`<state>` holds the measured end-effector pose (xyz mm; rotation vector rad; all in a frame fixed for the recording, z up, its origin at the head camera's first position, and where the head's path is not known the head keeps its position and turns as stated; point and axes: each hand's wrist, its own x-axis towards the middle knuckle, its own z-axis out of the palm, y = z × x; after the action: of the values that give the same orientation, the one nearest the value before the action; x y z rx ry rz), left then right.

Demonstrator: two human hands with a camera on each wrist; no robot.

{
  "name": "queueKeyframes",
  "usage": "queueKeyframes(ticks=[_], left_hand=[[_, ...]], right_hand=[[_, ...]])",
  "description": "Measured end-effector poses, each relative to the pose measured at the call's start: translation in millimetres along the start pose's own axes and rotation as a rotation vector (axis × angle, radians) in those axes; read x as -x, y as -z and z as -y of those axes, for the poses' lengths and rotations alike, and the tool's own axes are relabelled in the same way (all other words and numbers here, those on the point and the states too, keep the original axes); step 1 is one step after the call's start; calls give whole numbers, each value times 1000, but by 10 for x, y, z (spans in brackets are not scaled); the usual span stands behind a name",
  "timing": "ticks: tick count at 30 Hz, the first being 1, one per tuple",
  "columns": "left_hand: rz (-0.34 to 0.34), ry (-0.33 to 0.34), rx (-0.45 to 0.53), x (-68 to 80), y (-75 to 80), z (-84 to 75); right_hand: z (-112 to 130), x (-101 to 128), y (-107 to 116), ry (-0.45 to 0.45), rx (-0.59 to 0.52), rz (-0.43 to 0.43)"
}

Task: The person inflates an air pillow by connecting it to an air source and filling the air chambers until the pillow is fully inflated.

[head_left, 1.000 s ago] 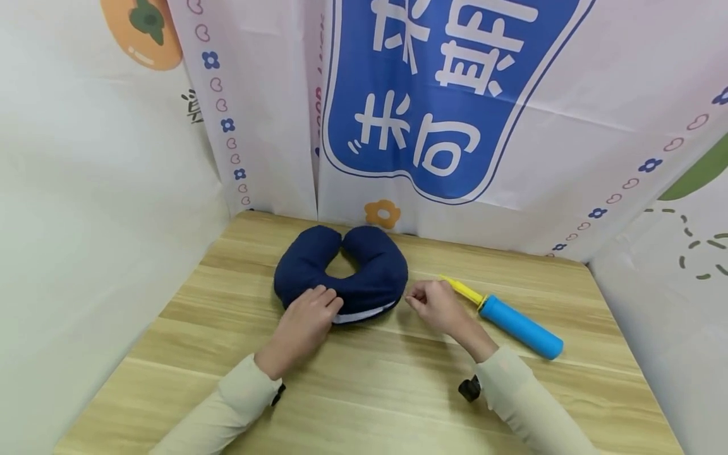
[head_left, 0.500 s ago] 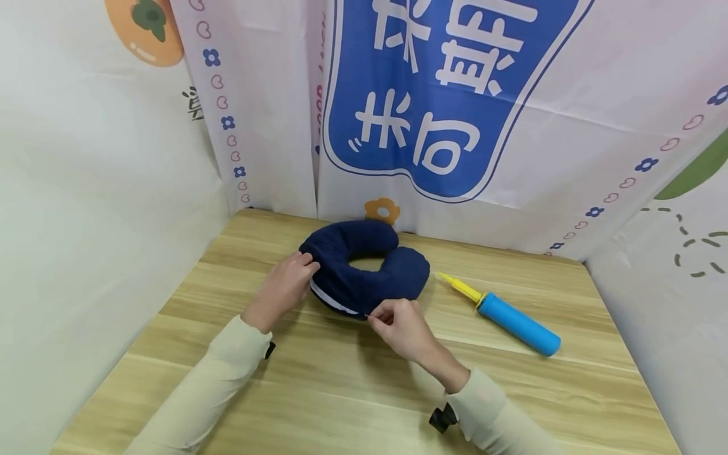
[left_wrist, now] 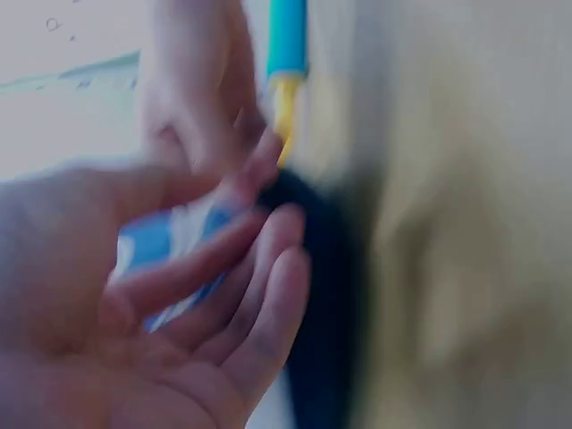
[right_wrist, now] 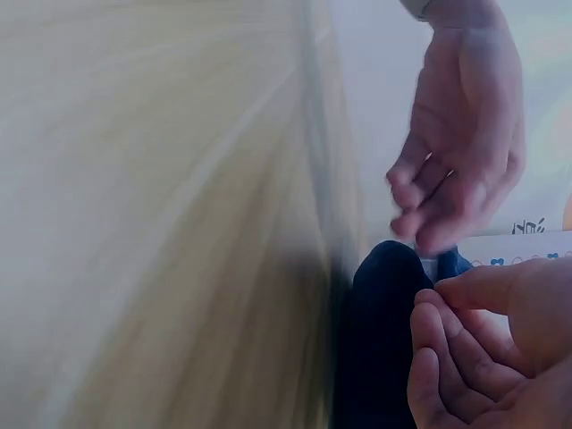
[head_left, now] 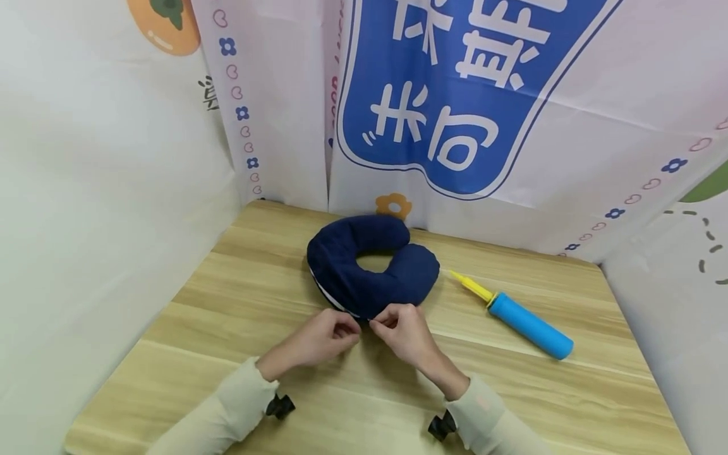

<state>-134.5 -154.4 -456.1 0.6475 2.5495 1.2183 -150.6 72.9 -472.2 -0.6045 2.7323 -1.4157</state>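
Wood-grain table [head_left: 227, 297] carries everything here, walled in by printed cloth hangings [head_left: 466, 95] on three sides. Going from the left: the left hand [head_left: 321, 338] sits just in front of the neck pillow [head_left: 370, 265], its fingers curled in toward the pillow's near edge. The head view suggests a pinch at that edge, but the left wrist view is blurred and shows the fingers only loosely bent, so I cannot tell whether it has hold of anything. One navy pillow lies flat near the back middle of the table, its open ends turned to the right, with a pale strip showing along its near-left seam. The right hand [head_left: 400, 328] meets the left at the same spot, thumb and forefinger pressed together on something small at the pillow's edge, probably a zip pull or valve; the two hands crowd there likely because the part is tiny. Further right, well apart, lies one blue hand pump [head_left: 529, 325], its yellow nozzle aimed toward the pillow. Two hands, one pillow, one pump.
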Motion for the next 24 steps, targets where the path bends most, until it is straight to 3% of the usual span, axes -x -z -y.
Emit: queueKeyframes(ticks=[4, 9, 15, 19, 24], left_hand=[[-56, 34, 194, -108, -232, 28], [-186, 60, 306, -166, -409, 65], [-240, 44, 327, -193, -462, 72], [-252, 33, 317, -201, -457, 85], [-281, -5, 212, -206, -439, 90]], right_hand=[[-66, 30, -20, 21, -2, -6], [-124, 71, -56, 84, 10, 10], [-138, 75, -52, 108, 5, 40], [-158, 57, -4, 129, -19, 108], [-142, 29, 88, 201, 34, 156]])
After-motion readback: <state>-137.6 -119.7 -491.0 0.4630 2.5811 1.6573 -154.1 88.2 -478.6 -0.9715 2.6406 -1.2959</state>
